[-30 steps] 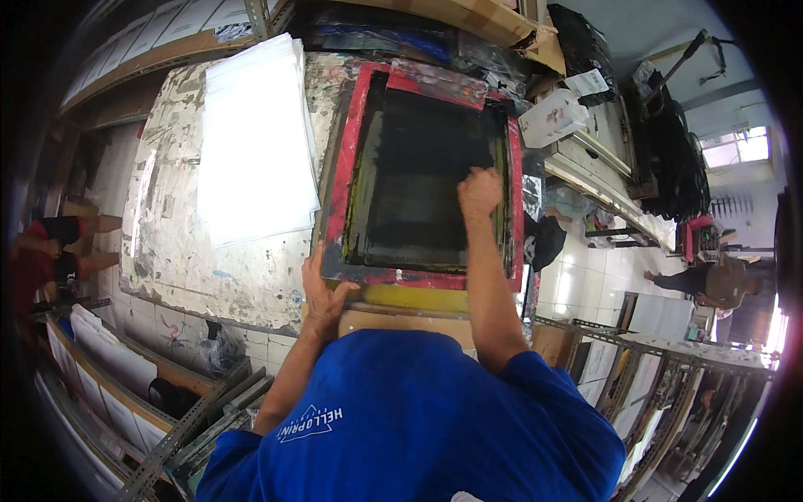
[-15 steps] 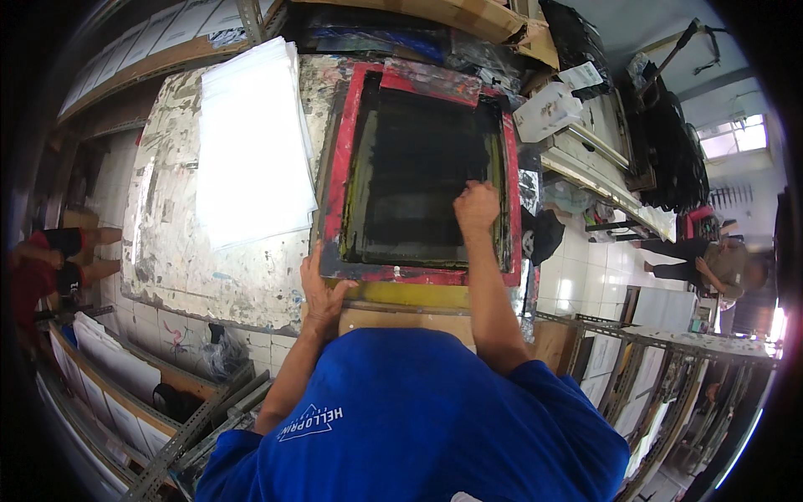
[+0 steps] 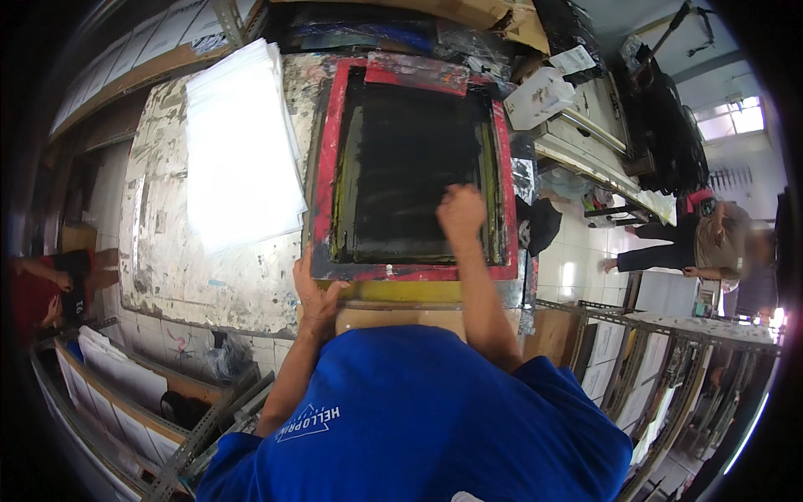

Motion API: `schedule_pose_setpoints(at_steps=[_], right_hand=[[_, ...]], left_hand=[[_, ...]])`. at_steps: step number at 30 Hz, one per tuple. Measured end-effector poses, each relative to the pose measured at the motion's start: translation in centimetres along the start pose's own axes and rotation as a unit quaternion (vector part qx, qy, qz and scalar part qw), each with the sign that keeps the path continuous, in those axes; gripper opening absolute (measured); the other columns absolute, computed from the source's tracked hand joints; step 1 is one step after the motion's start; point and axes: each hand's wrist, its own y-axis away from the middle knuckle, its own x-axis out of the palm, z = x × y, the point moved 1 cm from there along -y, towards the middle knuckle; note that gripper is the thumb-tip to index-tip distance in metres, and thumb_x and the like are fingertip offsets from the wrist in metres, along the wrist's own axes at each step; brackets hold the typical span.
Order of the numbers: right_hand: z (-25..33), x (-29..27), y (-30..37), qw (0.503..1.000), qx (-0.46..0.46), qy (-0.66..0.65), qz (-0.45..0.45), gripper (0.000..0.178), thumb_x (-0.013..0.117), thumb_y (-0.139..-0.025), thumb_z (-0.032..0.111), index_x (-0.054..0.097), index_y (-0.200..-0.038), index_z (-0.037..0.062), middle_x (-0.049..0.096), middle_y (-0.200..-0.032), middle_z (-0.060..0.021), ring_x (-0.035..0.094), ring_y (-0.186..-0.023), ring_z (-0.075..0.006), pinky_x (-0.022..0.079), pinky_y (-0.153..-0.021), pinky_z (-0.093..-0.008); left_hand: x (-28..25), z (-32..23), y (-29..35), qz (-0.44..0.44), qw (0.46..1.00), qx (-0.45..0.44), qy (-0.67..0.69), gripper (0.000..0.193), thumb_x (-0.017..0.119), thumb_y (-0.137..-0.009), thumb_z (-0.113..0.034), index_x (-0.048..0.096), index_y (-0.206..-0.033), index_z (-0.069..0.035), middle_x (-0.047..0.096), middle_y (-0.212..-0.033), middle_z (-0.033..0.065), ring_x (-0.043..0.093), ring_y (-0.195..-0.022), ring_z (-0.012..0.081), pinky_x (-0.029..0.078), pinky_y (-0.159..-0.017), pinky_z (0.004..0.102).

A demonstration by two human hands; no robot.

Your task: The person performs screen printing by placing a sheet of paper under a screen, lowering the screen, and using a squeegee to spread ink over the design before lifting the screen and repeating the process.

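Note:
A red-edged screen printing frame lies on the worktable before me, its mesh covered with black ink. My left hand holds its near left corner, fingers along the side and thumb spread toward the front edge. Over the right part of the mesh, my right hand is closed in a fist, slightly blurred. Anything it grips is lost against the black ink. A yellow strip shows under the frame's near edge. Left of the frame lies a stack of white sheets.
The paint-stained worktable extends left. A white plastic jug stands past the frame's far right corner, near a black bundle. Metal racks flank me. One person stands at right; another is at far left.
My right fist has shifted slightly left over the mesh, and grey patches near the mesh's front now look darker. My left hand stays at the corner. The person at right has moved.

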Motion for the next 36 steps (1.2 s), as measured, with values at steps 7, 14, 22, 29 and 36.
schedule_pose_setpoints(at_steps=[7, 14, 22, 29, 36], right_hand=[[4.4, -1.4, 2.9, 0.992, -0.097, -0.053, 0.067, 0.02, 0.07, -0.075, 0.013, 0.079, -0.093, 0.0136, 0.068, -0.091, -0.0136, 0.067, -0.094, -0.033, 0.058, -0.079, -0.0449], [-11.0, -6.5, -8.3, 0.982, -0.001, 0.027, -0.187, 0.023, 0.067, -0.081, 0.01, 0.079, -0.1, 0.0054, 0.072, -0.092, -0.0215, 0.069, -0.086, -0.0424, 0.055, -0.079, -0.0521], [-19.6, -6.0, -10.2, 0.996, 0.063, -0.017, -0.064, 0.034, 0.064, -0.085, 0.01, 0.076, -0.117, 0.0104, 0.071, -0.104, -0.0287, 0.068, -0.103, -0.0461, 0.054, -0.092, -0.0516], [-16.8, -10.2, 0.4, 0.982, 0.171, 0.078, -0.019, 0.056, 0.077, -0.082, 0.03, 0.066, -0.136, 0.0166, 0.063, -0.127, -0.0225, 0.054, -0.124, -0.0448, 0.047, -0.096, -0.0615], [-17.9, -8.1, 2.9, 0.975, 0.184, 0.046, -0.114, 0.067, 0.083, -0.078, 0.029, 0.061, -0.141, 0.0164, 0.055, -0.131, -0.0208, 0.05, -0.123, -0.0464, 0.045, -0.095, -0.063]], left_hand=[[0.1, 0.1, 0.2, -0.006, 1.0, -0.007, 0.028, 0.117, 0.091, -0.063, -0.052, 0.041, -0.152, 0.005, 0.052, -0.117, 0.0183, 0.051, -0.11, 0.0363, 0.042, -0.1, 0.0462], [0.2, 0.4, 0.2, -0.003, 0.999, -0.005, 0.051, 0.113, 0.09, -0.063, -0.038, 0.039, -0.153, 0.006, 0.051, -0.115, 0.0173, 0.05, -0.11, 0.0358, 0.042, -0.1, 0.0452], [0.2, 0.1, 0.0, 0.014, 0.999, 0.009, 0.052, 0.107, 0.087, -0.068, -0.027, 0.035, -0.155, 0.007, 0.049, -0.121, 0.0139, 0.052, -0.113, 0.0296, 0.043, -0.103, 0.0399], [0.0, -1.0, -0.1, 0.008, 0.988, -0.036, 0.152, 0.107, 0.09, -0.07, -0.032, 0.036, -0.155, 0.006, 0.049, -0.118, 0.0131, 0.051, -0.112, 0.0283, 0.042, -0.101, 0.0411], [-0.6, -2.7, -1.2, -0.038, 0.989, 0.067, 0.123, 0.109, 0.088, -0.077, -0.05, 0.036, -0.155, 0.007, 0.051, -0.12, 0.0106, 0.052, -0.114, 0.0242, 0.044, -0.099, 0.0378]])
